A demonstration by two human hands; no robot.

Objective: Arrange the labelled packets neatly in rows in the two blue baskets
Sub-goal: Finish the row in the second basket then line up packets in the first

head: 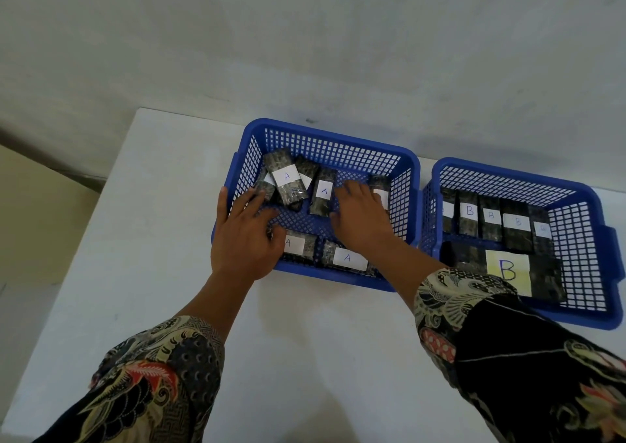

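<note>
Patterned sleeves [159, 375] nearest. Left hand [242, 239] reaches over the left blue basket [325, 137] rim, fingers spread and straight, tips at the leaning A packets [286, 180]. Right hand [362, 219] flat inside the same basket, fingers apart, gripping nothing; more A packets lie by the near wall. Right blue basket [589, 226] holds the B packets [491, 219] in a row, with one large B packet [508, 270] in front. White table [152, 222] underneath.

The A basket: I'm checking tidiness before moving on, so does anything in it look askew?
Yes. In the left basket, the far-left A packets overlap and tilt instead of forming a row, and two more lie sideways near the front. The B packets in the right basket stand in a straight row.
</note>
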